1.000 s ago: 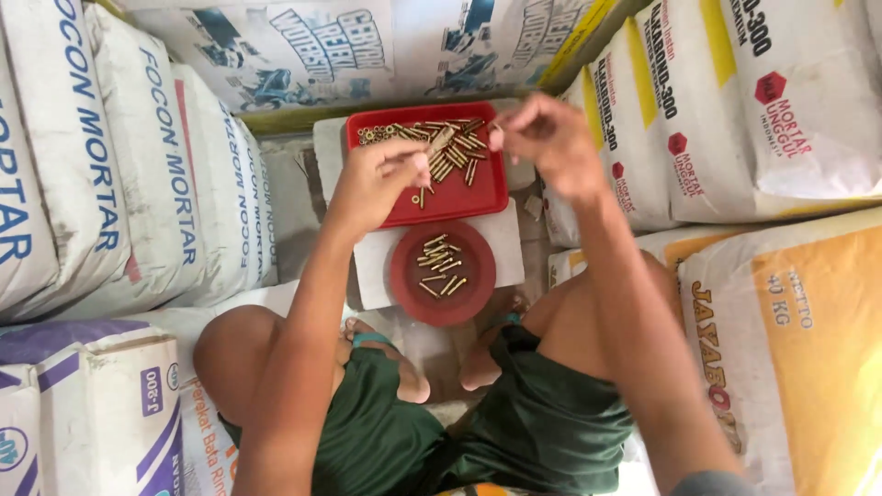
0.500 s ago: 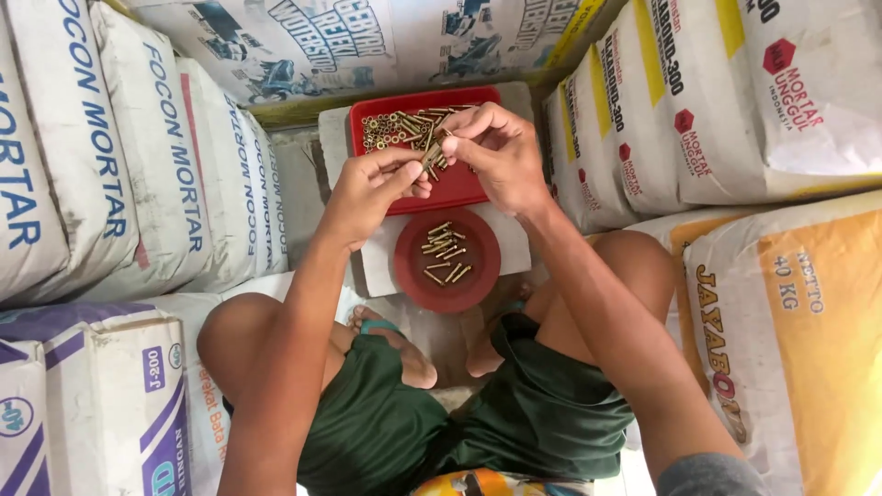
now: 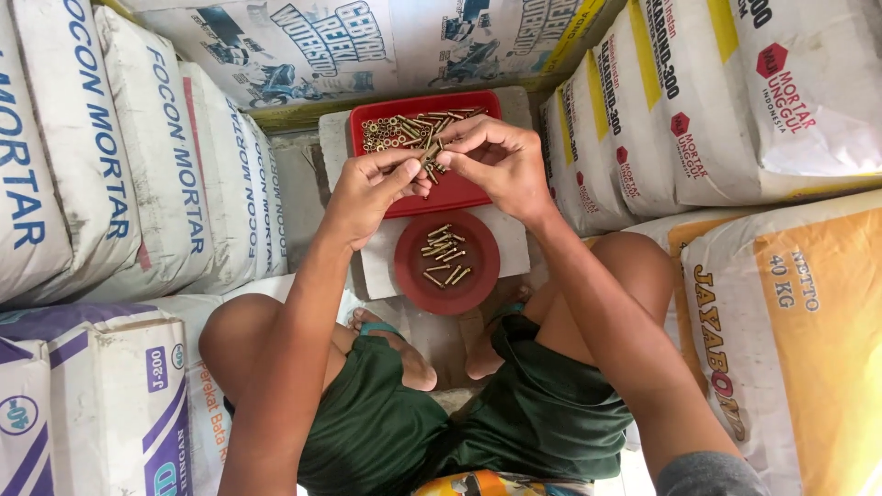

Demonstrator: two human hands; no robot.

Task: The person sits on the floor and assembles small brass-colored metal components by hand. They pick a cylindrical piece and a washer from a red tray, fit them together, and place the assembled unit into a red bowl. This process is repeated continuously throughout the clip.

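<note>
Evidently mid-sorting: the left hand (image 3: 372, 188) and right hand (image 3: 496, 165) meet above the red tray (image 3: 459, 193), each grip pinching one small brass screw (image 3: 428, 152). Placing it calls for a short drop toward the round red dish (image 3: 447, 263); stacked sacks (image 3: 175, 174) hem both sides closely.

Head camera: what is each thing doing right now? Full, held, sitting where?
Left hand: pinching a small brass screw above the red tray.
Right hand: fingertips meet the left hand's on the same screw.
Screw: held between both hands.
Red tray: flat on the white block, screws heaped at its far end.
Round bowl: upright, holding a few screws.
Sacks: stacked shut on both sides.
</note>
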